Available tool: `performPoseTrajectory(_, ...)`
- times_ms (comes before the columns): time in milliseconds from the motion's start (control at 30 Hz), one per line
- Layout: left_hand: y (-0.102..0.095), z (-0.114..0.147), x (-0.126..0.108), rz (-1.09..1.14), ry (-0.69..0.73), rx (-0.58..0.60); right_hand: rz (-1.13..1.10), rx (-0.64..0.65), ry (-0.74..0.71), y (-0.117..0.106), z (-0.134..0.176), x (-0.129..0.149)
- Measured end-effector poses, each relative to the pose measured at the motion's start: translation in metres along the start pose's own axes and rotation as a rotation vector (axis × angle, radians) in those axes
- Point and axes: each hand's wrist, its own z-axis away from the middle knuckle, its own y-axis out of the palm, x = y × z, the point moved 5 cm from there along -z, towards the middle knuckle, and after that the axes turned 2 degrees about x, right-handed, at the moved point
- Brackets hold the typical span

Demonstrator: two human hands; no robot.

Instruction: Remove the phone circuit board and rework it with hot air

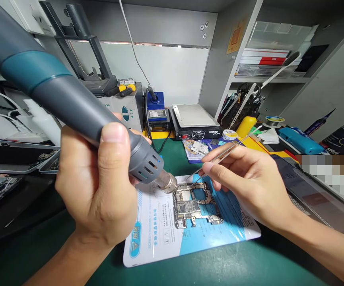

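My left hand [100, 186] is wrapped round a hot air gun [76, 103], a dark grey handle with a teal band. Its metal nozzle [168, 183] points down at the upper left corner of a phone circuit board [189, 208]. Between thumb and fingers, my right hand [246, 178] pinches a pair of thin metal tweezers [225, 153]. The tweezer tips reach the board's top edge, close to the nozzle; whether they touch it I cannot tell. Under the board lies a white and blue printed card [155, 254] on the green mat [106, 268].
Behind the board stand a hot plate [197, 117], a blue soldering stand [155, 101] and a grey hot air station [124, 109]. On the right are a black pen holder [246, 105], a yellow bottle [246, 126] and a teal case [301, 141]. Opened devices [13, 159] lie at left.
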Motion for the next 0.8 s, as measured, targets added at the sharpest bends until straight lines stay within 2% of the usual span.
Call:
performPoseTrajectory(100, -0.0005, -0.0003, 0.0019, 0.045, -0.093, -0.031, 0.003, 0.0, -0.008, -0.0002, 0.0002, 0.001)
performPoseTrajectory(800, -0.0002, -0.0018, -0.0005, 0.058, -0.087, -0.035, 0.02, -0.015, 0.007, -0.0028, -0.003, -0.0012)
